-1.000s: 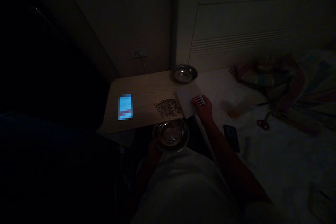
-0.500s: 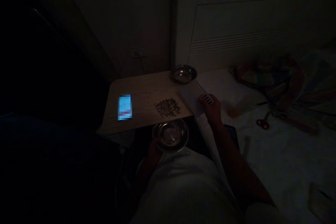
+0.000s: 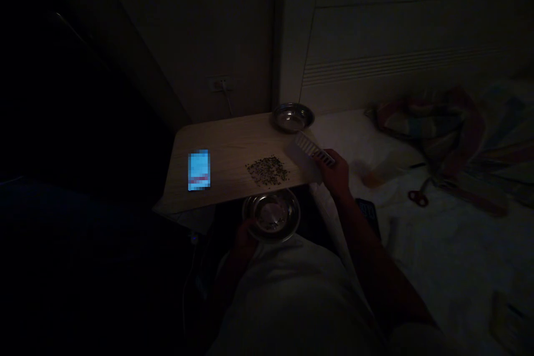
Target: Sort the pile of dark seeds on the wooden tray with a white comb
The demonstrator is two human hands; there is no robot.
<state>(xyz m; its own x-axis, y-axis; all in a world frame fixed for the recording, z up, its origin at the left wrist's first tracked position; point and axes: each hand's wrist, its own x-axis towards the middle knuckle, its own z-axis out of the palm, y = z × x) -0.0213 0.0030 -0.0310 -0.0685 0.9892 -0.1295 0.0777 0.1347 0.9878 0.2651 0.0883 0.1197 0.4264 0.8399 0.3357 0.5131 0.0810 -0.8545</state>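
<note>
My left hand [image 3: 245, 235] grips the rim of a shiny metal bowl [image 3: 287, 225] just under the near edge of the wooden table [image 3: 225, 139]. Some small bits lie in the bottom of that bowl. A pale plastic piece with a slotted edge [image 3: 308, 147] is in my right hand [image 3: 337, 173], tilted over the table's right end; its exact kind is hard to tell in the dark. Left of it, small dark seeds or grains [image 3: 267, 171] are scattered on the tabletop. Behind it stands a second metal bowl [image 3: 292, 118].
A lit phone [image 3: 199, 170] lies on the table's left side. Red-handled scissors [image 3: 418, 197] and a crumpled patterned cloth [image 3: 454, 128] are on the white sheet [image 3: 454, 250] to the right. A plug sits in the wall socket [image 3: 219, 84] behind the table.
My right hand has tilted the slotted plastic piece and shifted it slightly, so its slotted edge now shows more to the left. The left hand and its bowl have stayed nearly still.
</note>
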